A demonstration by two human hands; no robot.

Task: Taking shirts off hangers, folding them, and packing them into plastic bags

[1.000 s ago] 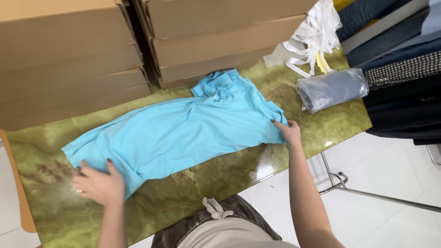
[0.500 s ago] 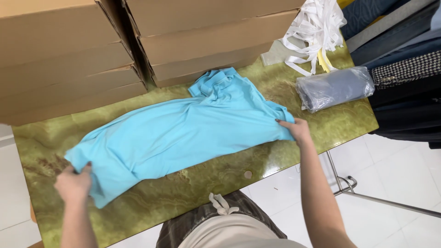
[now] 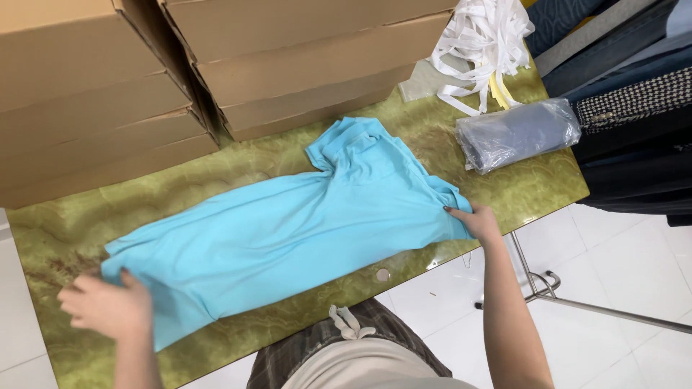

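A light blue polo shirt point(image 3: 303, 223) lies spread across a green marbled table point(image 3: 519, 194), collar toward the stacked boxes. My left hand point(image 3: 108, 306) grips the shirt's hem at the left end. At the near right edge my right hand point(image 3: 477, 222) holds the shirt by its sleeve and shoulder area. The cloth between both hands is stretched fairly flat, with some wrinkles near the collar point(image 3: 346, 140).
Stacks of flat cardboard boxes point(image 3: 288, 65) line the table's far side. A folded grey garment in a clear plastic bag point(image 3: 515, 133) lies at the right, beside a bundle of white straps point(image 3: 479, 43). Dark clothes point(image 3: 634, 130) hang on the right. A metal rack leg point(image 3: 577, 302) stands on the white tiled floor.
My left hand has shifted along the hem toward the left end and the shirt is pulled straighter. My right hand stays on the sleeve end.
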